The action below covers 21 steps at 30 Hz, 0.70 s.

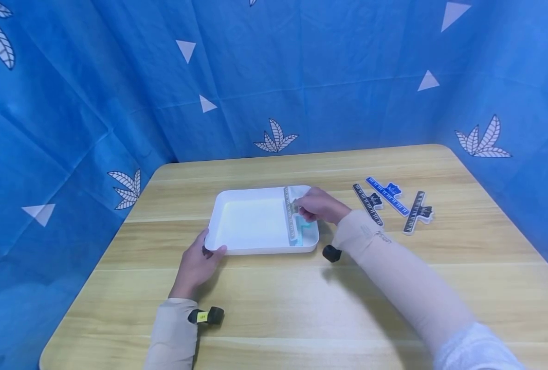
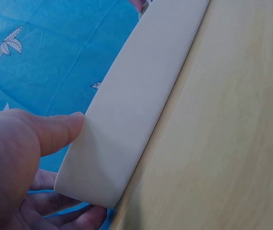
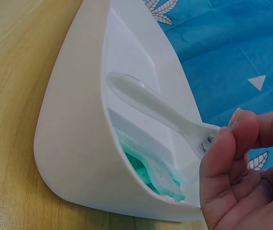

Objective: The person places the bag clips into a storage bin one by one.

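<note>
Clip [image 3: 148, 103] of whitish plastic, long-barred, is being pinched by the right hand [image 1: 321, 204], its bar running front-to-back left of that hand, handle pointing right, over the white rectangular tray [image 1: 251, 218] being gripped by the left hand [image 1: 199, 264].

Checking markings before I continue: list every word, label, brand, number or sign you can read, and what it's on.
Nothing reads with certainty.
Beige fabric right sleeve: dark lettering, too small and blurred.
Small yellow label on black left-wrist device: marks too blurred.
Blue keyboard-patterned plastic clip and two black ones: handle marks too small.
Held translucent white plastic clip: none legible.
</note>
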{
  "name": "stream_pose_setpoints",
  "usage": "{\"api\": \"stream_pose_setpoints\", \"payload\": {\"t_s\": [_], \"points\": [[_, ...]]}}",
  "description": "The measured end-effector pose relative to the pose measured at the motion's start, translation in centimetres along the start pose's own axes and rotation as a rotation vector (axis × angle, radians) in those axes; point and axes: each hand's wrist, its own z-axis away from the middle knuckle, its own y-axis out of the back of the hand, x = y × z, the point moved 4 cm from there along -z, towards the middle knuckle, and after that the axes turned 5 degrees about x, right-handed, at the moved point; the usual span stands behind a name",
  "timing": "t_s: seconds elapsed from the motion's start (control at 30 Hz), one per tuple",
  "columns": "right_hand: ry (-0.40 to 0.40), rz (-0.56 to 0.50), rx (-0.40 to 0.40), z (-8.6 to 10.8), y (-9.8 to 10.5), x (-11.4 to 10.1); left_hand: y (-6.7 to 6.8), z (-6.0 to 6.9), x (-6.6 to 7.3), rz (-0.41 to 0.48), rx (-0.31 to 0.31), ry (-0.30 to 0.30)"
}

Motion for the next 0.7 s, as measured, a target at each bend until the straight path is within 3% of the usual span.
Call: {"api": "stream_pose_setpoints", "payload": {"t_s": [0.7], "points": [[-0.017,-0.037,-0.037,-0.07,-0.72,-0.22,0.44,-0.09,-0.17,0.027,-0.018,0.004]]}}
